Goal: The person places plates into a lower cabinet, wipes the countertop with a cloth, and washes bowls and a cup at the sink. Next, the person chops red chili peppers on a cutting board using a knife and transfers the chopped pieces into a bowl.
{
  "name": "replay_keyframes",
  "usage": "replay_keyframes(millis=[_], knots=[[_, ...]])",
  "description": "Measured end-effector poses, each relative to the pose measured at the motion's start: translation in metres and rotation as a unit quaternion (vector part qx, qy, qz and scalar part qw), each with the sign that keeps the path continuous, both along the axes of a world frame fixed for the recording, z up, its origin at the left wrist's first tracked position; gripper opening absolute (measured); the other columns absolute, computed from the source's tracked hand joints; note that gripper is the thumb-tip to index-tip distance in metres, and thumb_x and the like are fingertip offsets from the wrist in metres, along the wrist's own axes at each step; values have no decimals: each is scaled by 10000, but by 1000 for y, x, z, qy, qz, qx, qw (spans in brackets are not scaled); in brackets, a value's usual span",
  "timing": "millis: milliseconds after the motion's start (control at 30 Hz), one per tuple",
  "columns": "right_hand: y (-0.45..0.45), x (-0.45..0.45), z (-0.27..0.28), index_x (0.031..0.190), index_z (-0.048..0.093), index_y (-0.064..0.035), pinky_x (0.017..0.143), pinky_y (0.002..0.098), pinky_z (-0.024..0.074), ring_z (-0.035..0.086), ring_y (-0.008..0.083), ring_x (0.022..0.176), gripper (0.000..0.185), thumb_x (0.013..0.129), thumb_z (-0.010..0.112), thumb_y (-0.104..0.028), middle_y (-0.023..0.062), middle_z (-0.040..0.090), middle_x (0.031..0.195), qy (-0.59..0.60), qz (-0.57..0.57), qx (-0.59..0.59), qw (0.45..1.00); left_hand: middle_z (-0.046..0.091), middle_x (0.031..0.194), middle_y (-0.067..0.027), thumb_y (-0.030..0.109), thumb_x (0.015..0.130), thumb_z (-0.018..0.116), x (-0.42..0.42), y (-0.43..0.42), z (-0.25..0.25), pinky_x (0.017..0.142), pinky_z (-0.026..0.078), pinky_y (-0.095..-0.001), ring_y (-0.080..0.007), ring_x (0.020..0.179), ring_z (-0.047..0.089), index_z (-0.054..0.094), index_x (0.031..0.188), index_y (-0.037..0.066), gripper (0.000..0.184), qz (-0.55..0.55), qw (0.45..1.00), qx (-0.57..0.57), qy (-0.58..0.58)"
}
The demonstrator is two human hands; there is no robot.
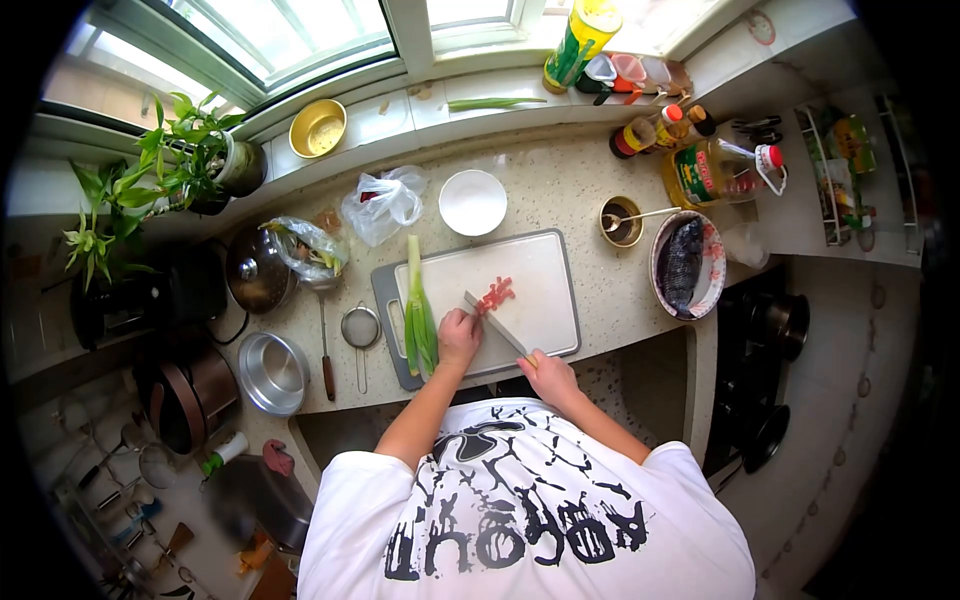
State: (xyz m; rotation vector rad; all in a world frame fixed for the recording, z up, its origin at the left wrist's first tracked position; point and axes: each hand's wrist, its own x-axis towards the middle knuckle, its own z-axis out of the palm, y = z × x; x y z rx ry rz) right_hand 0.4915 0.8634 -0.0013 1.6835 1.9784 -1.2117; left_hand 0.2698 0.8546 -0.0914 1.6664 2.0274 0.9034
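My right hand (550,377) is wrapped round the handle of a kitchen knife (505,332), whose blade slants up and left over the cutting board (545,270). Small diced pieces of red meat (496,293) lie in a loose heap beside the blade's far end. My left hand (460,338) rests on the board, fingers curled in close to the blade; whatever they press on is hidden. To its left, a split green onion stalk (417,310) lies lengthwise on the board. A white bowl (473,203) stands just beyond the board.
On the left are a strainer (360,327), a metal pot (272,373), a lidded pan (258,268) and plastic bags (384,205). On the right stand a small cup with a spoon (622,222), a fish (681,265) in a patterned basin, and an oil bottle (705,172).
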Motion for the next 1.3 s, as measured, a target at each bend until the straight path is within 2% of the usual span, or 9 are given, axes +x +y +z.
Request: replay_keyframes(millis=[100, 200, 400, 600, 700, 1000, 1167, 1300], knots=[[5, -8, -4, 937, 583, -55, 693, 563, 514, 671, 465, 793, 494, 1024, 515, -537, 229, 686, 781, 21, -1, 30, 999, 602, 820, -104, 78, 768, 767, 0, -2, -5, 718, 524, -424, -310, 798, 615, 750, 923, 60, 156, 0, 1000, 1, 0], [8, -8, -2, 942, 589, -57, 695, 568, 511, 671, 465, 793, 506, 1022, 509, -549, 231, 685, 780, 16, 3, 31, 999, 599, 818, -108, 76, 776, 763, 1, -2, -6, 716, 521, -425, -311, 801, 613, 750, 927, 60, 152, 3, 1000, 2, 3], [5, 12, 14, 982, 617, -76, 715, 565, 523, 675, 465, 805, 499, 1013, 515, -564, 229, 695, 801, -6, -8, 11, 1000, 595, 807, -101, 76, 803, 759, 4, -3, -3, 706, 514, -423, -303, 788, 606, 754, 959, 67, 156, 13, 1000, 8, 14], [-2, 30, 5, 971, 638, -78, 729, 562, 527, 677, 463, 825, 501, 1011, 519, -563, 232, 698, 819, 5, -13, 28, 1000, 593, 807, -92, 77, 825, 761, 3, -6, -8, 705, 515, -411, -289, 789, 604, 762, 1005, 78, 180, 17, 1000, 2, 16], [0, 32, 3, 997, 646, -100, 763, 562, 523, 679, 459, 873, 539, 1001, 486, -615, 233, 707, 873, 2, -9, 3, 1000, 593, 806, -90, 81, 829, 764, 6, -4, -8, 704, 517, -408, -287, 789, 606, 765, 1010, 80, 181, 23, 1000, 3, 17], [1, 39, 1, 1008, 662, -84, 791, 553, 518, 664, 474, 923, 530, 1001, 501, -588, 247, 704, 914, 39, -67, -6, 997, 606, 822, -91, 93, 829, 780, 3, -6, -8, 695, 524, -403, -288, 771, 611, 767, 1024, 83, 196, 21, 999, 23, 12], [1, 45, -7, 989, 648, -59, 782, 544, 515, 662, 474, 912, 504, 998, 537, -550, 251, 700, 912, 44, -48, -9, 998, 629, 853, -99, 99, 824, 783, 3, -8, -8, 721, 536, -391, -289, 805, 632, 761, 1055, 74, 233, 23, 999, 23, 2], [0, 42, 5, 961, 629, -38, 765, 545, 513, 661, 476, 895, 498, 998, 554, -529, 257, 695, 896, 67, -45, -7, 997, 637, 868, -72, 104, 824, 773, 4, -13, -2, 739, 537, -408, -283, 813, 632, 766, 1044, 120, 221, 41, 999, 20, -4]])
